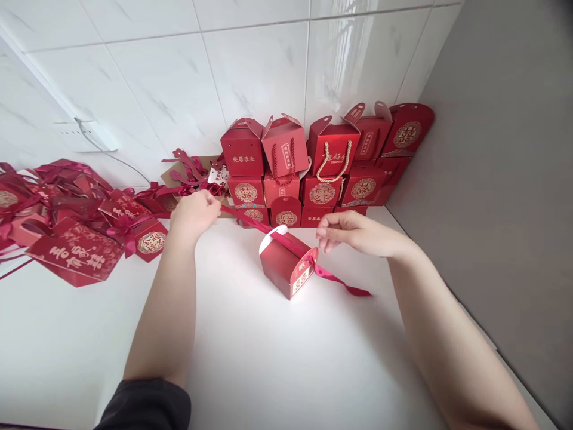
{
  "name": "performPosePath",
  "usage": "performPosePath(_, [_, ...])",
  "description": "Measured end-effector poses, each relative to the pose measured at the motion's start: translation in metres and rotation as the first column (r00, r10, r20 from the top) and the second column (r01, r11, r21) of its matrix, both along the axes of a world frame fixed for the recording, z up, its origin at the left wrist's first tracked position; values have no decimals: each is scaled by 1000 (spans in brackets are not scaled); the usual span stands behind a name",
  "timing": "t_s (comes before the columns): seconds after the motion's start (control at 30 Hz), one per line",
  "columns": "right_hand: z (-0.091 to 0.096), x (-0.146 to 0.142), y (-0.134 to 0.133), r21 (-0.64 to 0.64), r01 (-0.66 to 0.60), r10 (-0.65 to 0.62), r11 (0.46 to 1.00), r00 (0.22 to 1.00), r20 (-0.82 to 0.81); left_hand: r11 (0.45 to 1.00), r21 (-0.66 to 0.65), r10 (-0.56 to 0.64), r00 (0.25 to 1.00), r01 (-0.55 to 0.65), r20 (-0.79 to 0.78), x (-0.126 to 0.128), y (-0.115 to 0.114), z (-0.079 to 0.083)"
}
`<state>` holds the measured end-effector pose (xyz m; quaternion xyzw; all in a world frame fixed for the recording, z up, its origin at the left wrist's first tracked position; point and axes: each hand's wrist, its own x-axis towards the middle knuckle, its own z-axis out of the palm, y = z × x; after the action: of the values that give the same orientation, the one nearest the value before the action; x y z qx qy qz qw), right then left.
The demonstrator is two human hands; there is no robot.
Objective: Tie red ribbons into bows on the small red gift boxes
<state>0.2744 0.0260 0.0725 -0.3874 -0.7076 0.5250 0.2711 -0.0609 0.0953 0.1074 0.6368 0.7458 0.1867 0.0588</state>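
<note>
A small red gift box (278, 270) with gold and white print on its end stands on the white tabletop. Across its top runs a dark red ribbon (290, 243), its loose tail lying on the table to the right. My left hand (197, 210) is closed on the ribbon's other end, up and to the left of the box, drawing it out in a line. Just right of the box, my right hand (344, 232) hovers with curled fingers, apart from the ribbon. Nothing shows between its fingers.
Red boxes (323, 192) stand stacked against the tiled wall (255, 65) at the back. A pile of ribboned boxes (76, 251) covers the left side. An open carton (172, 178) holds ribbons and tags. A grey panel (496, 179) bounds the right.
</note>
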Motion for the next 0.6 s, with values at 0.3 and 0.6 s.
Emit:
performPosePath(0.3, [1,2,-8,-22,-96,96,995,899,428,776,-304,-531,832,553,159,21,-7,-6])
performPosePath(0.6, [-5,-12,-1,-170,-156,204,973,926,316,438,-456,-677,618,775,400,44,-22,-1])
